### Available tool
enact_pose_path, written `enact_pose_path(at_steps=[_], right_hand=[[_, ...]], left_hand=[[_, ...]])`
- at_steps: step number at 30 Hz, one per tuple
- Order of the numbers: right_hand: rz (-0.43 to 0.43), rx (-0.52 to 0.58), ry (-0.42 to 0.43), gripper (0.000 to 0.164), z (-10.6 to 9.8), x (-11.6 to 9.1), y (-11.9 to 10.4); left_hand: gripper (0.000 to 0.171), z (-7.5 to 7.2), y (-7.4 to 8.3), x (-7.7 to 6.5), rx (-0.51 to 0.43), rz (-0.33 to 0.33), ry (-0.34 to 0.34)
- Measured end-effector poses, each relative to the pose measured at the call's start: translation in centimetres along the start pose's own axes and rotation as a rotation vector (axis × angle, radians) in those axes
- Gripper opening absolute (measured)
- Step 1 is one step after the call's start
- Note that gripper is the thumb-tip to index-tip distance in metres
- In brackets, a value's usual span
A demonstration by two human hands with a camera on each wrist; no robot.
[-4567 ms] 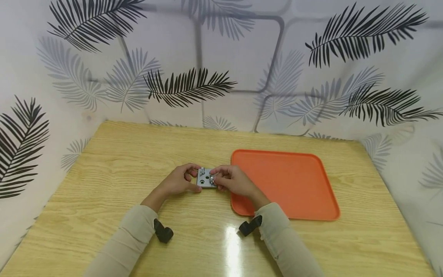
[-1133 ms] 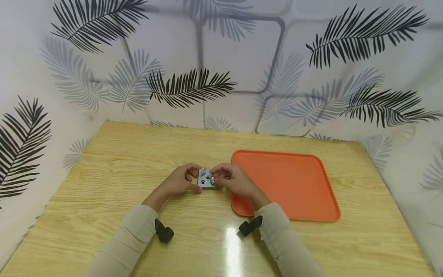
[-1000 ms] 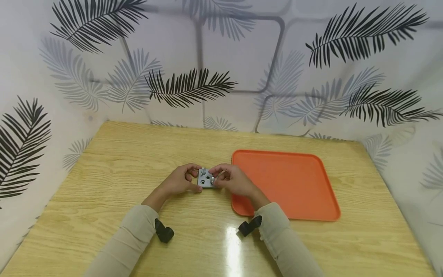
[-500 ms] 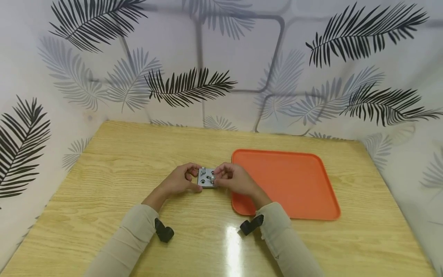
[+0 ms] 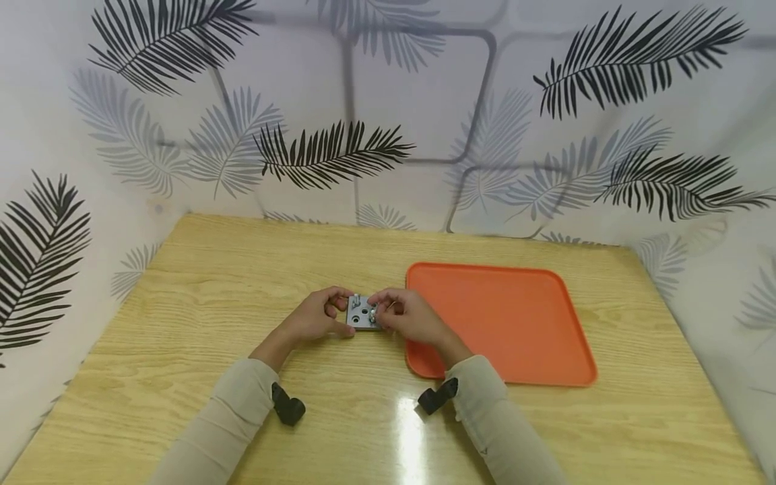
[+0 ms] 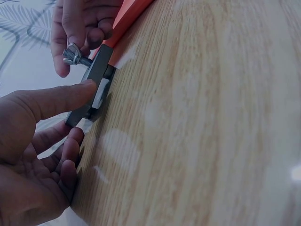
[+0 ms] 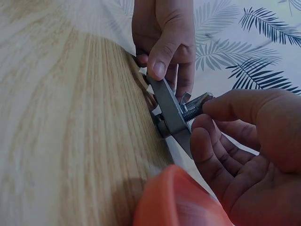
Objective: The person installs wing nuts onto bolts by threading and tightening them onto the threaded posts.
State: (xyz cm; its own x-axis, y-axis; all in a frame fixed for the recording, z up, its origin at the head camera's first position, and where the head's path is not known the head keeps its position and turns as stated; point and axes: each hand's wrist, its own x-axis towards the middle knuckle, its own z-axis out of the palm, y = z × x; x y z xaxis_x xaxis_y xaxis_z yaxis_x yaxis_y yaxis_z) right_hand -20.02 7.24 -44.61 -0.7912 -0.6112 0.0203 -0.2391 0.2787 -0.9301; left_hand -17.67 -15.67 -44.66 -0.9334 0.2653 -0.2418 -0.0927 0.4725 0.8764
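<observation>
A grey metal plate [image 5: 357, 322] with round holes lies flat at mid-table, slightly raised on bolt heads that show under it in the wrist views. Two bolts stand up through it. My left hand [image 5: 313, 315] grips the plate's left end, thumb [image 6: 70, 98] on the near edge and fingers at the far side. At the plate's right end, my right hand [image 5: 411, 315] pinches a wing nut [image 6: 73, 54] on the threaded end of one bolt, between thumb and fingertips. Another wing nut [image 5: 356, 301] sits on the bolt at the far left corner.
An orange-red tray [image 5: 503, 323] lies just right of the plate, and my right wrist crosses its near left corner. Behind the wooden table [image 5: 273, 256] hangs a pale leaf-patterned cloth [image 5: 388, 87]. Each sleeve cuff bears a small black camera.
My right fingers shift back and forth around the wing nut: half a second ago they drew back from the plate's far right corner, now they cover it again. Plate, left hand and tray stay put.
</observation>
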Motion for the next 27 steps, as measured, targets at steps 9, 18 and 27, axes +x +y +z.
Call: enact_pose_path(at_steps=[9, 18, 27], right_hand=[[0.046, -0.012, 0.025, 0.018, 0.03, -0.20, -0.21], [0.054, 0.010, 0.058, 0.013, -0.13, -0.49, -0.05], [0.024, 0.022, 0.022, 0.025, -0.22, -0.19, 0.11]], left_hand=[[0.062, 0.02, -0.09, 0.10, 0.007, 0.002, 0.006], [0.062, 0.16, -0.35, 0.17, 0.007, -0.003, 0.004], [0.062, -0.03, -0.26, 0.32, 0.020, 0.012, 0.006]])
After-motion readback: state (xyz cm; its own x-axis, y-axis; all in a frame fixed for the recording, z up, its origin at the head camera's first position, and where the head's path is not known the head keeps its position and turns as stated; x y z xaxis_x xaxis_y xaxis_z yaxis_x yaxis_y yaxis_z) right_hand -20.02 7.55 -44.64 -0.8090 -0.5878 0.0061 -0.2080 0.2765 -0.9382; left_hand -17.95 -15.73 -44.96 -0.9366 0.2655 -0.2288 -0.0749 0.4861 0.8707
